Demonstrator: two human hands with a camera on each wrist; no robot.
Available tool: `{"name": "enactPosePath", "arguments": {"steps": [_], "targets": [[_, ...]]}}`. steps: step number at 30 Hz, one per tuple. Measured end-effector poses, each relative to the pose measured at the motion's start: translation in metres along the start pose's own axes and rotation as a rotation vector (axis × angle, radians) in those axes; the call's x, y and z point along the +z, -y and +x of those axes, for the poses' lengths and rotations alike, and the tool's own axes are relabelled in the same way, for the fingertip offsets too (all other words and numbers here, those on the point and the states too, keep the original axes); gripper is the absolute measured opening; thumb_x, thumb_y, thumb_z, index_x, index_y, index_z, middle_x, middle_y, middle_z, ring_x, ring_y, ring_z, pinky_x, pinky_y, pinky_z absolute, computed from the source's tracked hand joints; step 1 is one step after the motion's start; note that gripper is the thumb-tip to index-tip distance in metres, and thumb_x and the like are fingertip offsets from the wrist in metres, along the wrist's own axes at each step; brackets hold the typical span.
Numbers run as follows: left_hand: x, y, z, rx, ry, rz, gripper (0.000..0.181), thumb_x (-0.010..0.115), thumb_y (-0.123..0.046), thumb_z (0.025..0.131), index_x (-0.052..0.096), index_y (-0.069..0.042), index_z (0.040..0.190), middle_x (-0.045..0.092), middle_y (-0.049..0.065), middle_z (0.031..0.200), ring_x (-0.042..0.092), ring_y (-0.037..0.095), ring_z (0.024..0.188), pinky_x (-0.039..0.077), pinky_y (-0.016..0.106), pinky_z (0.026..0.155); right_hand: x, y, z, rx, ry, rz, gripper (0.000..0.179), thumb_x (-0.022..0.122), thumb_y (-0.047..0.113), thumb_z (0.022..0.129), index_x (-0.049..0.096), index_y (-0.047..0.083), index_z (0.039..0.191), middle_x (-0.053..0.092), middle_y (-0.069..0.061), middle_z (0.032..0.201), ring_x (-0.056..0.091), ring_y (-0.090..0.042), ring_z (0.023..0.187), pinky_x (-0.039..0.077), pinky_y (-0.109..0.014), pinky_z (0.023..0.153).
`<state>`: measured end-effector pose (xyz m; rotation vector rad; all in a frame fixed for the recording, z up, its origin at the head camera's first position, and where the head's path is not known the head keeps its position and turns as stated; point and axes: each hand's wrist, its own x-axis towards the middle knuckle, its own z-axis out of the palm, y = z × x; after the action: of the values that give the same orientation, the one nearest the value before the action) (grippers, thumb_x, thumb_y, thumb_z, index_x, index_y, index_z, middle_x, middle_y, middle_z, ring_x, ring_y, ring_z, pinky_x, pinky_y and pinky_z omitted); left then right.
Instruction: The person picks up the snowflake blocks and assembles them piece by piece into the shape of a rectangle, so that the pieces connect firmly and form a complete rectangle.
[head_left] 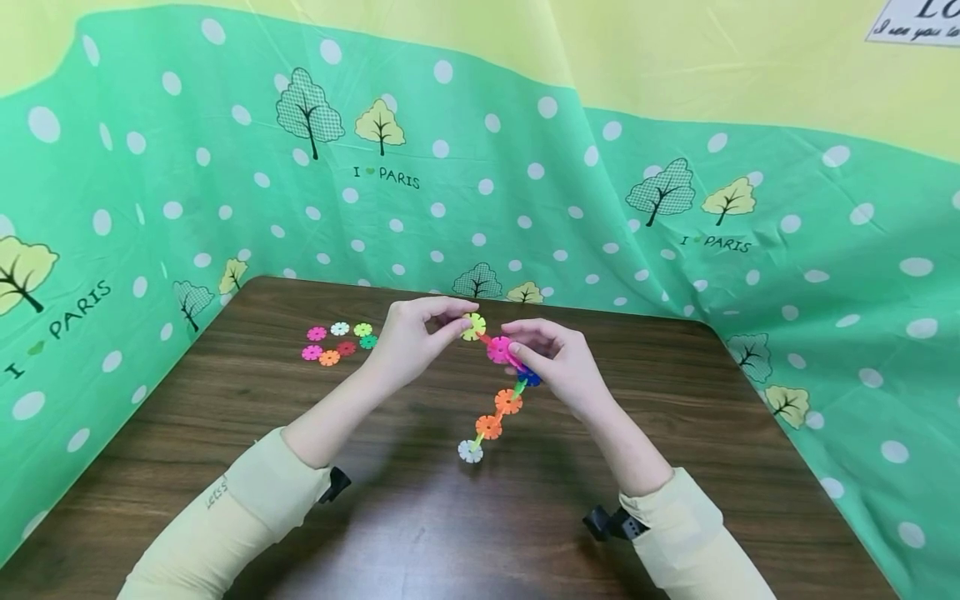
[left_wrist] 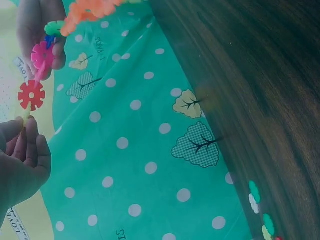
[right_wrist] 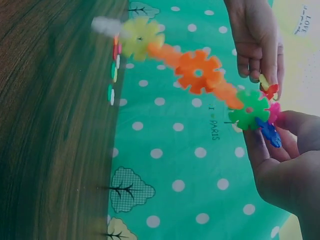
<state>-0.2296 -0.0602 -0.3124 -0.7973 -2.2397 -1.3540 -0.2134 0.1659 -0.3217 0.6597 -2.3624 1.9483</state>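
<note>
Between my two hands runs a chain of interlocked, notched plastic snowflake discs. My left hand [head_left: 412, 337] pinches the yellow disc [head_left: 474, 327] at one end, which joins a red disc [left_wrist: 31, 95]. My right hand [head_left: 561, 364] grips the chain by its pink discs [head_left: 499, 350], close to a blue disc [right_wrist: 269, 132]. From there the rest hangs down: a green disc [right_wrist: 249, 110], orange discs [head_left: 508, 402], another yellow disc [right_wrist: 141, 39] and a white disc [head_left: 470, 452] at the lower end.
On the wooden table [head_left: 652, 450], left of my left hand, lie several loose discs [head_left: 329, 357] in pink, white, green, red and orange. A green and yellow dotted curtain [head_left: 480, 167] with tree prints stands behind the table and along its sides.
</note>
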Motion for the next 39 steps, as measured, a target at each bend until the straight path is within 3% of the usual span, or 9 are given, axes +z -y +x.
{"name": "enactPosePath", "arguments": {"steps": [12, 20, 25, 32, 35, 39], "targets": [[-0.004, 0.001, 0.001, -0.064, 0.013, -0.009, 0.020, 0.066, -0.022, 0.090, 0.070, -0.014, 0.107, 0.072, -0.003, 0.088, 0.062, 0.007, 0.070, 0.051, 0.026, 0.058, 0.000, 0.000, 0.000, 0.024, -0.008, 0.057, 0.028, 0.062, 0.010, 0.091, 0.061, 0.003, 0.118, 0.068, -0.013, 0.100, 0.070, -0.025, 0.076, 0.056, -0.046, 0.070], [-0.026, 0.018, 0.002, -0.179, 0.019, -0.032, 0.024, 0.058, -0.024, 0.095, 0.066, -0.014, 0.114, 0.072, 0.000, 0.097, 0.067, 0.010, 0.081, 0.054, 0.027, 0.068, -0.010, -0.004, -0.003, 0.034, -0.035, 0.155, 0.044, 0.056, -0.004, 0.091, 0.048, 0.006, 0.132, 0.060, -0.014, 0.101, 0.068, -0.029, 0.085, 0.054, -0.049, 0.073], [-0.043, 0.045, 0.002, -0.226, 0.009, 0.029, 0.026, 0.056, -0.026, 0.096, 0.065, -0.012, 0.116, 0.072, 0.002, 0.096, 0.068, 0.016, 0.083, 0.054, 0.027, 0.071, -0.014, -0.012, -0.004, 0.063, -0.006, 0.195, 0.064, 0.053, -0.011, 0.089, 0.033, 0.018, 0.143, 0.051, -0.015, 0.103, 0.067, -0.025, 0.088, 0.054, -0.048, 0.075], [-0.060, 0.092, -0.009, -0.336, 0.067, 0.123, 0.030, 0.052, -0.026, 0.097, 0.060, -0.008, 0.119, 0.071, 0.007, 0.096, 0.068, 0.021, 0.081, 0.050, 0.024, 0.059, -0.018, -0.022, -0.008, 0.082, 0.003, 0.225, 0.085, 0.046, -0.011, 0.091, 0.014, 0.045, 0.146, 0.045, -0.014, 0.095, 0.066, -0.021, 0.081, 0.054, -0.048, 0.077], [-0.067, 0.113, -0.016, -0.386, 0.106, 0.149, 0.030, 0.053, -0.024, 0.097, 0.059, -0.007, 0.121, 0.071, 0.010, 0.098, 0.068, 0.021, 0.082, 0.051, 0.027, 0.061, -0.020, -0.027, -0.009, 0.079, 0.001, 0.228, 0.087, 0.044, -0.012, 0.090, 0.013, 0.048, 0.145, 0.043, -0.014, 0.093, 0.065, -0.023, 0.080, 0.054, -0.048, 0.077], [-0.079, 0.143, -0.026, -0.399, 0.162, 0.187, 0.031, 0.055, -0.020, 0.096, 0.056, -0.006, 0.124, 0.068, 0.014, 0.104, 0.064, 0.026, 0.091, 0.050, 0.037, 0.076, -0.022, -0.032, -0.009, 0.077, 0.004, 0.228, 0.084, 0.044, -0.012, 0.090, 0.015, 0.044, 0.146, 0.043, -0.015, 0.094, 0.064, -0.023, 0.079, 0.054, -0.049, 0.077]]}}
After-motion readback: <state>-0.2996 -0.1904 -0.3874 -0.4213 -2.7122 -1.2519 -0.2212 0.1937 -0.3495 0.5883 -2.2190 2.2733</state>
